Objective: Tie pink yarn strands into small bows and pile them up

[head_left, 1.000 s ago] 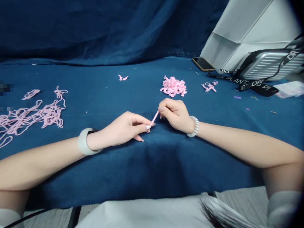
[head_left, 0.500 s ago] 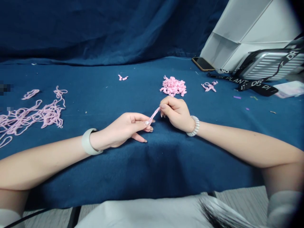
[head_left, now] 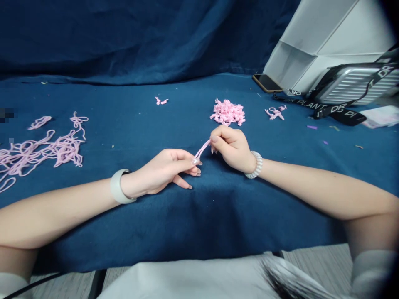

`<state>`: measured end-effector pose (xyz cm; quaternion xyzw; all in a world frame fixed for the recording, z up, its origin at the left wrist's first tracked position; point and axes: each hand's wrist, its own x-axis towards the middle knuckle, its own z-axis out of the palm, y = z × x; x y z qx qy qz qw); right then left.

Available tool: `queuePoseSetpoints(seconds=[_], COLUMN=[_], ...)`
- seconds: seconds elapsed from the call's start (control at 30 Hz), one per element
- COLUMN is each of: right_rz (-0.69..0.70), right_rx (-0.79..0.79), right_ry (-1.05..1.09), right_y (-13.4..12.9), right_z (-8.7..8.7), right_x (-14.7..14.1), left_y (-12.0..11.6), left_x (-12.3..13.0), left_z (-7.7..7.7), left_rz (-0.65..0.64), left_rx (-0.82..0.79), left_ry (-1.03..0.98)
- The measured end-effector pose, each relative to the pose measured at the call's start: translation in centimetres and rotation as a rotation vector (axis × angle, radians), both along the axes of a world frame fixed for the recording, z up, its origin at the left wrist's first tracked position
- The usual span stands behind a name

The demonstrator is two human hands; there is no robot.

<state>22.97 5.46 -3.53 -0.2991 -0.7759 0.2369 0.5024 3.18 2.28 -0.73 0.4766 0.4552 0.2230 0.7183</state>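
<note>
A short length of pink yarn [head_left: 203, 148] stretches between my two hands above the blue cloth. My left hand [head_left: 170, 168] pinches its lower end between thumb and forefinger, the other fingers loosely extended. At the upper end, my right hand [head_left: 230, 146] is closed on the yarn, thumb against curled forefinger. Just beyond my right hand lies a heap of small knotted pink yarn pieces [head_left: 227, 112]. A tangle of loose pink yarn [head_left: 64, 150] spreads at the far left, with a small looped bundle [head_left: 40, 122] behind it.
Blue cloth [head_left: 131, 120] covers the table. Small yarn scraps [head_left: 161, 101] lie at the back, and more knotted yarn [head_left: 274, 113] to the right. A phone [head_left: 267, 83], a silver case [head_left: 358, 85], a black lettered strap [head_left: 339, 110] and a white box [head_left: 311, 33] stand back right.
My hands hold nearly the same position. The left hand has shifted very slightly, and the yarn strands between the hands look a little more spread apart.
</note>
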Motion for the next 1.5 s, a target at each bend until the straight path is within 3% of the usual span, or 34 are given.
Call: queuePoseSetpoints(seconds=[0.77,1.1,1.5], right_rz=[-0.025,0.001,-0.004], right_rx=[-0.029,0.003,-0.010], right_ry=[0.035,0.024,0.021], right_y=[0.30,0.21,0.17], right_z=[-0.29,-0.31,-0.24], right_x=[0.03,0.08,0.00], left_y=[-0.19,-0.26,-0.21], left_x=[0.42,0.29,0.88], left_z=[0.11,0.39,0.22], left_rz=[0.044,0.064,0.079], left_rx=[0.041,-0.041,0.045], left_ry=[0.112,0.014,0.108])
